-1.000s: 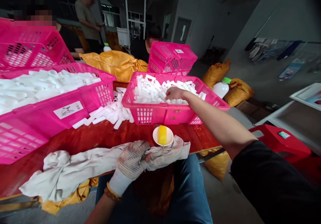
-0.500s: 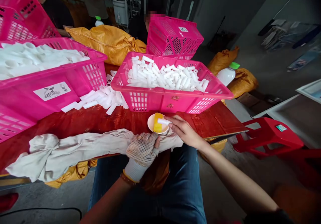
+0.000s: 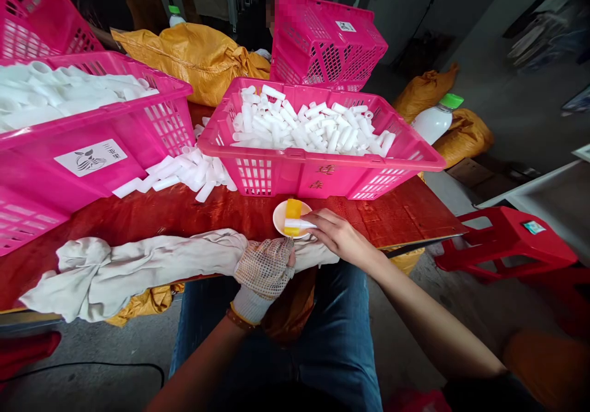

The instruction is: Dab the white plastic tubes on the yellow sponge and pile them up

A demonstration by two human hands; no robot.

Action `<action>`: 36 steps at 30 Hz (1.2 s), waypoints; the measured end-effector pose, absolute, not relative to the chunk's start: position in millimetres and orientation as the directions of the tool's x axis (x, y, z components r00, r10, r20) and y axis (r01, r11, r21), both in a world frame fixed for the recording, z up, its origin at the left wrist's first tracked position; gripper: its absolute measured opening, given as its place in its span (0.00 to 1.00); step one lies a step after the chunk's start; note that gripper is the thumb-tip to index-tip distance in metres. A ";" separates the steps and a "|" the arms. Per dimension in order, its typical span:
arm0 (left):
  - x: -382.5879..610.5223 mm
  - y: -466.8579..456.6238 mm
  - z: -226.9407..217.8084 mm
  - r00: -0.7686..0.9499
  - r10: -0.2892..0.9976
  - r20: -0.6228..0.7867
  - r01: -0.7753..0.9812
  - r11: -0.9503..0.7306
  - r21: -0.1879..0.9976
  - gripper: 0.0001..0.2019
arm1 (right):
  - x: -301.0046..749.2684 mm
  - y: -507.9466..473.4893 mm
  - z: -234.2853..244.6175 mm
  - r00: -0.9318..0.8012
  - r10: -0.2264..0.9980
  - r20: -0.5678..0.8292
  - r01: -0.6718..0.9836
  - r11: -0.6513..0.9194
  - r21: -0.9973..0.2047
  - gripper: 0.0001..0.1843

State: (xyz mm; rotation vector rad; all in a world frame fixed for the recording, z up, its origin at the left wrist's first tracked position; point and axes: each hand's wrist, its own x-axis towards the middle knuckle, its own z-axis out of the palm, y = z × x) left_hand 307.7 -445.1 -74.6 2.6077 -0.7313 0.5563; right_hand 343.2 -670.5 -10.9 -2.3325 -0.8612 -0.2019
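Note:
My right hand [image 3: 343,237] pinches a short white plastic tube [image 3: 297,223], which lies across a flat yellow piece [image 3: 293,208]. My left hand [image 3: 265,266], in a mesh work glove with bare fingertips, is closed just below that piece. A thin stem seems to run from the yellow piece into its grip; the fingers partly hide it. Beneath the tube and yellow piece is a small white bowl [image 3: 279,218]; its contents cannot be made out. A rolled pale cloth [image 3: 161,258] lies along the table edge, under my left hand.
A pink basket of short white tubes [image 3: 295,169] stands behind the bowl. Another pink basket [image 3: 41,166] at left holds larger tubes. Loose tubes [image 3: 184,172] lie between them on the red table [image 3: 249,215]. A red stool [image 3: 507,240] stands right. People are partly visible at the back.
The view has shifted slightly. The white tube has moved down and left across the yellow piece, with my right hand following. My left hand keeps its grip in nearly the same place.

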 end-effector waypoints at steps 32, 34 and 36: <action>311.4 -449.9 -68.9 0.657 -0.400 0.639 -0.573 -0.816 0.078 0.07 | 346.9 -669.6 -4.2 0.796 0.528 0.296 0.597 -0.601 -0.531 0.16; 311.5 -449.8 -68.1 0.672 -0.408 0.618 -0.572 -0.816 0.083 0.08 | 348.4 -670.6 -3.3 0.781 0.561 0.275 0.610 -0.592 -0.526 0.17; 310.9 -450.3 -67.5 0.680 -0.395 0.617 -0.565 -0.819 0.098 0.08 | 349.4 -671.0 -3.4 0.784 0.558 0.270 0.605 -0.591 -0.533 0.18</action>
